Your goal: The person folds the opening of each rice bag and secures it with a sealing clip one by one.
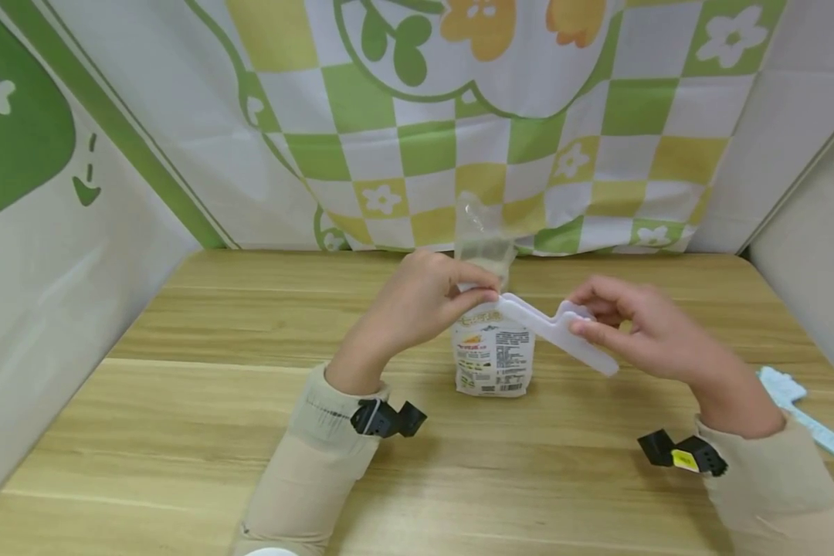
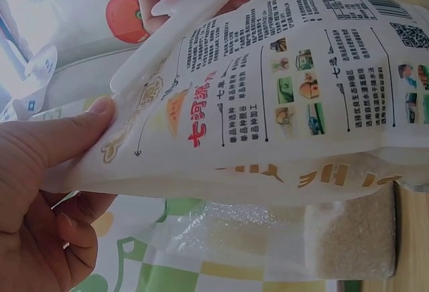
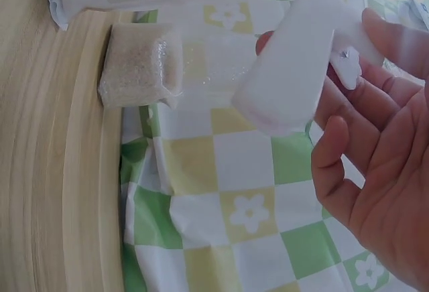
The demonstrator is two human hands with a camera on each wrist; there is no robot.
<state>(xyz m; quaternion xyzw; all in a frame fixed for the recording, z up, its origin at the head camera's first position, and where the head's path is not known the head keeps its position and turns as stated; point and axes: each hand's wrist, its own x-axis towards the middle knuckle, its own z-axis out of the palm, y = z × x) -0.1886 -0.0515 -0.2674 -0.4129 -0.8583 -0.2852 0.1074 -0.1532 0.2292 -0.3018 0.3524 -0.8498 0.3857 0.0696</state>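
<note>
Pinching the top edge of a white printed bag [image 1: 493, 363], the left hand [image 1: 417, 297] has its thumb on the near face and its fingers behind. The right hand [image 1: 639, 328] holds the broad end of a white clip [image 1: 556, 332] between thumb and fingers. The bag appears to stand upright on the desk [image 1: 201, 401], directly under the left hand; the clip slants along its top, its narrow end at the left hand's fingertips and its broad end past the bag's right side. Assessment: the clip is in position at the bag's mouth, but the fastening is judged incomplete; whether its two arms are locked cannot be determined. Pressing them together and releasing both hands appear outstanding. Farther out, a clear pack of grain [image 3: 141, 64] sits behind the bag, and a light-blue handled item [image 1: 805, 419] lies untouched beyond the right hand.
</note>
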